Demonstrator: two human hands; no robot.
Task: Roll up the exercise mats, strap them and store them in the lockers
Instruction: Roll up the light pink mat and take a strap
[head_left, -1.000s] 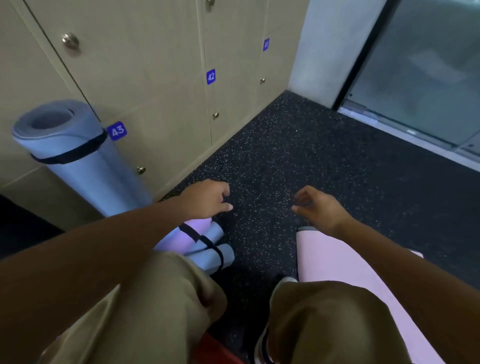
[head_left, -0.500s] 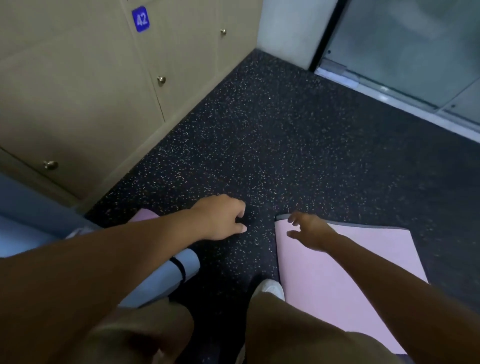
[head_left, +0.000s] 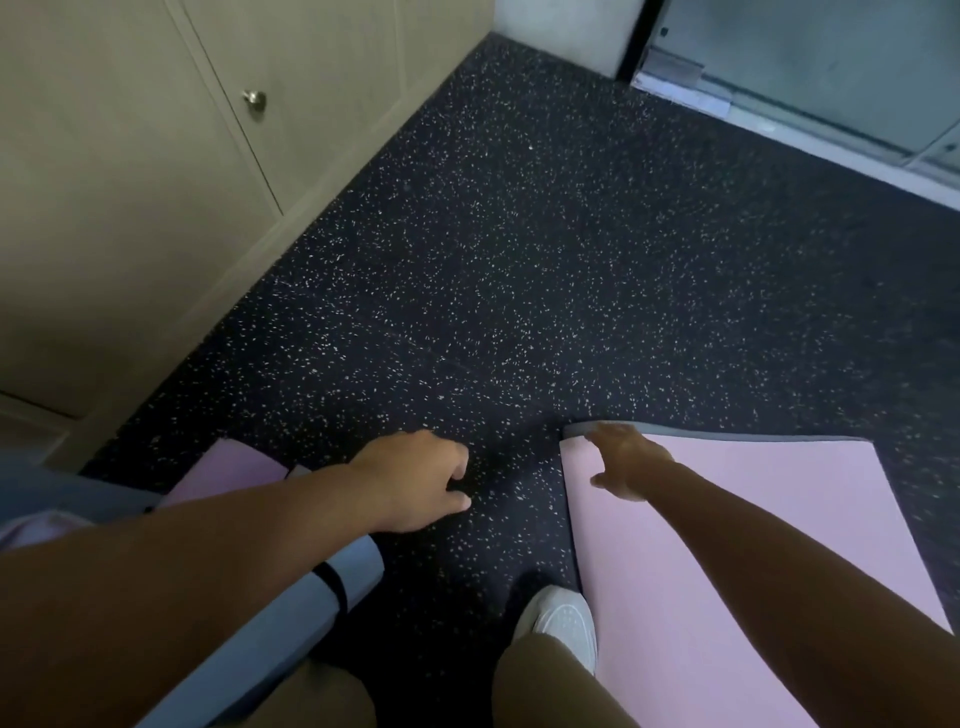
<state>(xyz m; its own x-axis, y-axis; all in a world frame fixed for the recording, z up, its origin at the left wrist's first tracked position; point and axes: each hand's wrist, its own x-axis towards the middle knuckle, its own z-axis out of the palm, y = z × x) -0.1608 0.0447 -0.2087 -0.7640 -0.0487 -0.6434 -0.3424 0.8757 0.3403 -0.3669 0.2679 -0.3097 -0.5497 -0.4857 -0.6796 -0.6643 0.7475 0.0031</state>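
Pink flat mat lies under my spread right hand; my left hand, loosely curled, hovers beside a strapped blue roll

**Count of what shows on the floor and by the lockers**

Two hands are in view: the left hand and the right hand. One flat pink mat lies under the right hand's fingers. To the left of the left hand's fingers, at least two rolled mats show: one blue rolled mat with one black strap round it, and one pink rolled mat beyond it; a blurred blue shape further left cannot be counted. One white shoe sits below the fingers. Well above them, two locker doors show one knob.
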